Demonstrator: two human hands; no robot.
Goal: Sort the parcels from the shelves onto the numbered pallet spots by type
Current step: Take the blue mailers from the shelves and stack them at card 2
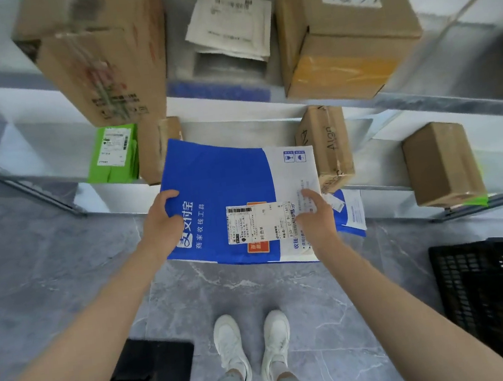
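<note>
Single head view; wide-angle; faces forward-down; shelf [242,125] close ahead; shoes [231,344] beneath.

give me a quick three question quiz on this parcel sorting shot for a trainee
1. True or false: the left hand and the right hand both hold the blue and white mailer.
2. The small bagged parcel up left of the mailer is: A red, B green, C black.
3. Fill in: the shipping label on the mailer lies nearest the ___ hand.
Key: 1 true; 2 B; 3 right.
</note>
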